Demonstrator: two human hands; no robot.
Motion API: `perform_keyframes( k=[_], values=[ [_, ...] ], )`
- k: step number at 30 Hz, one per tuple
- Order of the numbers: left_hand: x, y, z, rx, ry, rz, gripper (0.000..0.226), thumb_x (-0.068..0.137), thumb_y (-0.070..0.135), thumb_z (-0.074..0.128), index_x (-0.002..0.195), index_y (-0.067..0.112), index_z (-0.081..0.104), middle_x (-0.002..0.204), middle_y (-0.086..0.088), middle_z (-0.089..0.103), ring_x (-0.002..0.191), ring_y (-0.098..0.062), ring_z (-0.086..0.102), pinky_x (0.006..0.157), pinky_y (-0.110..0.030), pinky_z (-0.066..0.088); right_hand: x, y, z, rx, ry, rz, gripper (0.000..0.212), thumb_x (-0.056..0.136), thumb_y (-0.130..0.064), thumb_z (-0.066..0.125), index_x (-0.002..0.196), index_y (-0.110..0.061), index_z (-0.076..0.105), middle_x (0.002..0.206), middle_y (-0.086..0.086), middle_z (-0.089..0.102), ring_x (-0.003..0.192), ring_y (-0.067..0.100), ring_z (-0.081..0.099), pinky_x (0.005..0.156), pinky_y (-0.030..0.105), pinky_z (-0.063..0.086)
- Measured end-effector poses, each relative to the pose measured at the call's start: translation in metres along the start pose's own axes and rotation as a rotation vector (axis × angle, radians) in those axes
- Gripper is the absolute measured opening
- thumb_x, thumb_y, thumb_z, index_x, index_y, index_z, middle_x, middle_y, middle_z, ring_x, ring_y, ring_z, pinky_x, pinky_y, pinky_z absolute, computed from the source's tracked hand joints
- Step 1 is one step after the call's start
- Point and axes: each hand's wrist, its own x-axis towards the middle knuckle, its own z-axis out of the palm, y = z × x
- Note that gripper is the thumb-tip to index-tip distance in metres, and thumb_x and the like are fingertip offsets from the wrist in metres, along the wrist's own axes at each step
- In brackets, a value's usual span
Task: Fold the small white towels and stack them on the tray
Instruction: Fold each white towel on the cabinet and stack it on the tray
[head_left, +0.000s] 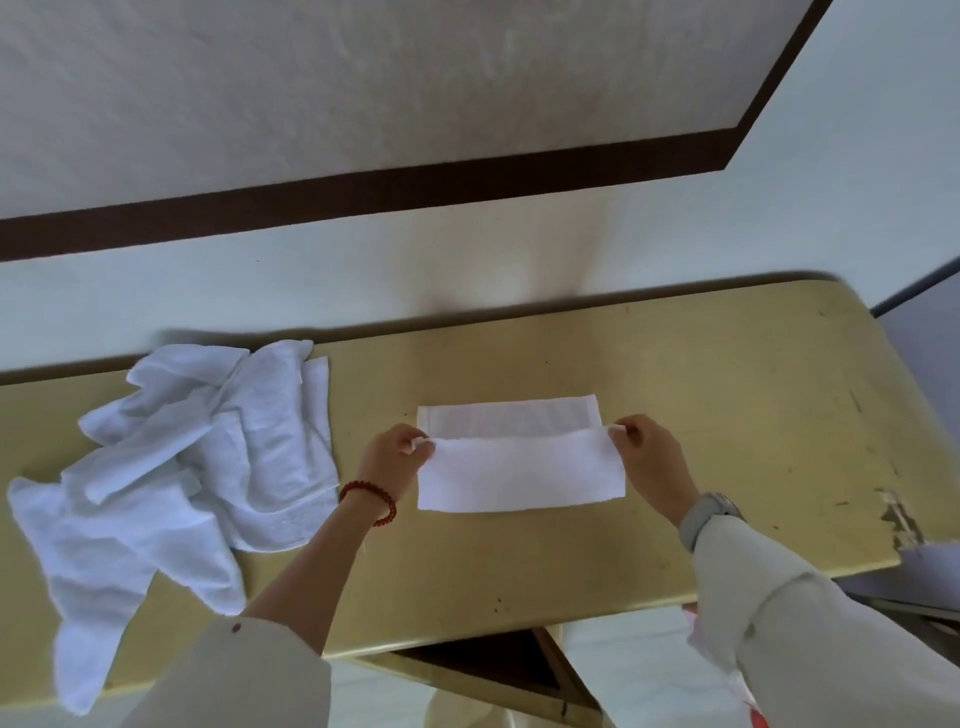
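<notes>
Both hands, left hand (397, 454) and right hand (647, 457), are pinching the towel (519, 478) corners mid-fold; uneven pulling risks skewing the edges.

One towel (519, 467) being folded at the middle of the frame, part doubled over. One heap of loose white towels (171, 467) at the left; number within it impossible to tell, at least several overlapping. Two hands: left hand (392, 457) and right hand (652, 462), one at each end of the folded towel. One beaded bracelet (371, 501). One wristwatch (709, 514). One counter (727, 415).
</notes>
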Motion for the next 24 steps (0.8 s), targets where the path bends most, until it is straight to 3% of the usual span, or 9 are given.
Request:
perform_keyframes(
  k=[3, 7, 13, 18, 24],
  values=[
    [0.015, 0.004, 0.004, -0.017, 0.079, 0.000, 0.013, 0.090, 0.018, 0.054, 0.091, 0.007, 0.061, 0.076, -0.004, 0.058, 0.076, -0.020, 0.054, 0.058, -0.020, 0.039, 0.017, -0.003, 0.008, 0.069, 0.042, 0.047, 0.022, 0.095, -0.016, 0.044, 0.105, -0.001, 0.057, 0.088, 0.004, 0.055, 0.080, 0.020, 0.049, 0.059, 0.023, 0.034],
    [0.033, 0.000, 0.010, 0.021, 0.114, -0.030, 0.024, 0.094, 0.020, 0.045, 0.100, 0.004, 0.062, 0.075, -0.004, 0.058, 0.073, -0.019, 0.052, 0.055, -0.020, 0.036, 0.034, -0.006, 0.018, 0.107, 0.058, 0.098, 0.023, 0.095, -0.015, 0.045, 0.107, -0.001, 0.058, 0.092, 0.007, 0.057, 0.085, 0.020, 0.049, 0.072, 0.028, 0.035],
    [0.050, -0.006, 0.014, 0.017, 0.159, -0.068, 0.027, 0.095, 0.018, 0.045, 0.110, 0.005, 0.063, 0.085, -0.004, 0.060, 0.080, -0.017, 0.051, 0.071, -0.025, 0.036, 0.053, -0.008, 0.031, 0.113, 0.086, 0.135, 0.024, 0.093, -0.014, 0.047, 0.109, -0.002, 0.060, 0.103, 0.012, 0.063, 0.091, 0.022, 0.052, 0.075, 0.026, 0.034],
    [0.061, -0.007, 0.016, -0.026, 0.170, -0.087, 0.027, 0.094, 0.020, 0.048, 0.110, 0.005, 0.063, 0.100, -0.009, 0.066, 0.084, -0.014, 0.051, 0.074, -0.024, 0.038, 0.064, -0.010, 0.036, 0.088, 0.108, 0.158, 0.024, 0.093, -0.015, 0.047, 0.109, -0.003, 0.060, 0.106, 0.012, 0.064, 0.097, 0.025, 0.054, 0.076, 0.027, 0.035],
    [0.066, -0.011, 0.021, -0.051, 0.171, -0.113, 0.026, 0.094, 0.019, 0.047, 0.108, 0.004, 0.063, 0.098, -0.009, 0.066, 0.082, -0.015, 0.052, 0.072, -0.025, 0.038, 0.074, -0.011, 0.040, 0.038, 0.111, 0.175, 0.025, 0.093, -0.017, 0.047, 0.110, -0.002, 0.058, 0.106, 0.012, 0.063, 0.099, 0.028, 0.054, 0.076, 0.026, 0.034]
  ],
)
